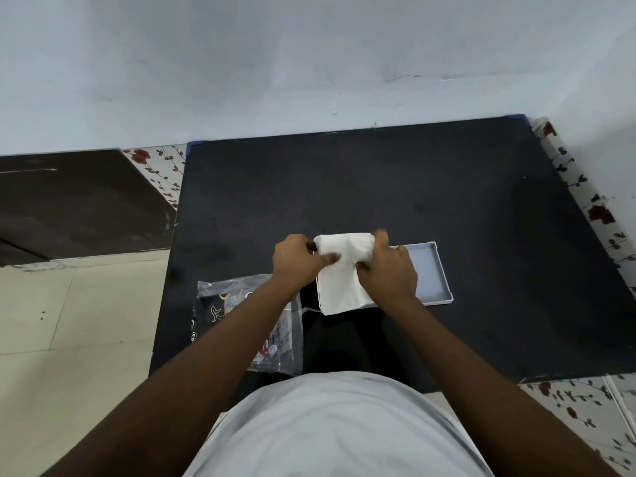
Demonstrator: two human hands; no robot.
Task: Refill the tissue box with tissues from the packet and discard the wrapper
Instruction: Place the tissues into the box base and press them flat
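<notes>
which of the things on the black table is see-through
The empty wrapper, lying under the left forearm; the tissue stack is opaque white, the tray solid grey.

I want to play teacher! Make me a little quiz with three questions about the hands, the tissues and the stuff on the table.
1. True or false: both hands grip the white stack of tissues.
2. Which side of the tissues does the clear plastic wrapper lie on, the person's left or right?
3. Pick one. The grey box part beside the tissues is: A) open, with its inside showing, B) closed with a lid, C) full of tissues.

Key
1. True: the left hand and the right hand both hold the stack's far end.
2. Left, flat on the black table, under the left forearm.
3. A.
</notes>
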